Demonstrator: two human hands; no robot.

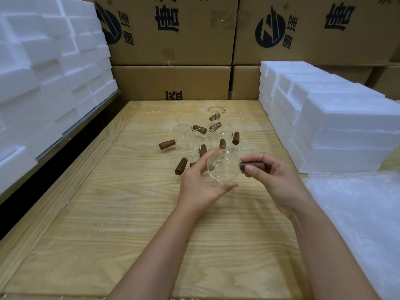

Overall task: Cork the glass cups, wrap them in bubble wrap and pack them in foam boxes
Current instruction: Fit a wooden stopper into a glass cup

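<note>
Glass this thin and smooth wants a steady cradle while the cork (253,166) goes on. My judgement is to keep the cork's axis square to the spot it meets on the right side of the cup (223,169). Push straight with a slight twist, and let the holding hand brace against the push rather than squeeze the wall. The cork's end touches the cup; whether it is seated I cannot tell.

The left hand (199,187) holds the cup lifted above the middle of the table (129,213), mouth tipped toward the camera. Its thumb lies under the near rim and its fingers reach over the far rim. The right hand (275,180) is curled round the cork, thumb on the near side, wrist bent inward.

Other cups (203,134) and loose corks (167,144) lie toward the far edge, and foam boxes (335,126) line the right edge.
</note>
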